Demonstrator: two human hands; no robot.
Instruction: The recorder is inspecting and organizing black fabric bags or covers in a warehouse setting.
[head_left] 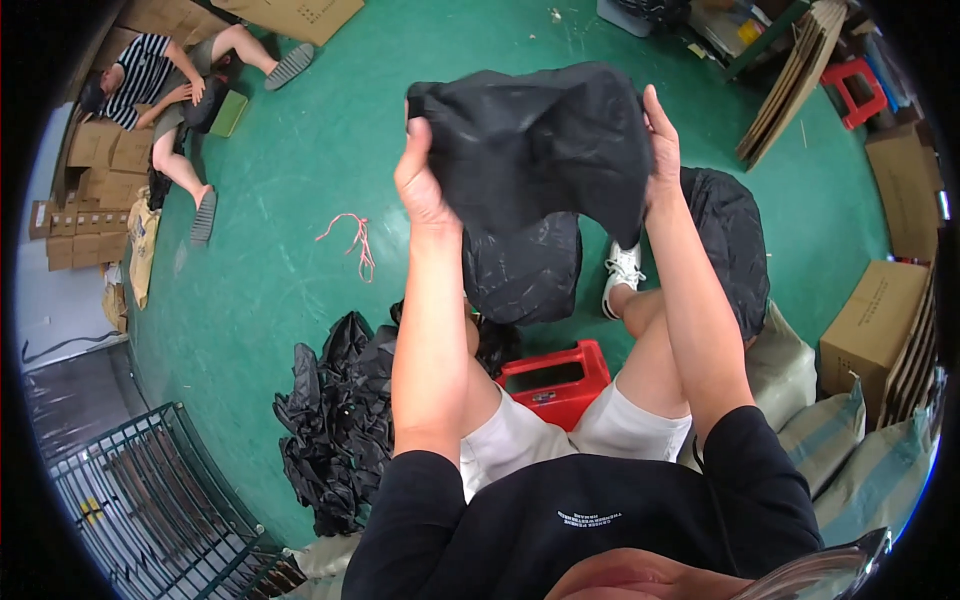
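A black, smooth, pouch-like piece of fabric (pixel 535 140) is stretched between my two hands, out in front of my knees. My left hand (pixel 424 182) grips its left edge, thumb up along the side. At the opposite edge, my right hand (pixel 662 160) holds it with the thumb raised; some fingers of both hands are hidden behind the fabric. Partly covered by it, a bulky black bundle (pixel 525 270) stands on the floor between my legs. Another full black bag (pixel 725 240) sits beyond my right knee. Crumpled black sheets (pixel 345 425) lie heaped by my left leg.
A red plastic stool (pixel 575 385) is between my thighs. Pink string (pixel 360 245) lies on the green floor (pixel 290 180). Woven sacks (pixel 830 440) and a cardboard box (pixel 870 315) stand at right, a metal rack (pixel 150 510) at lower left. Another person (pixel 150 80) sits at upper left.
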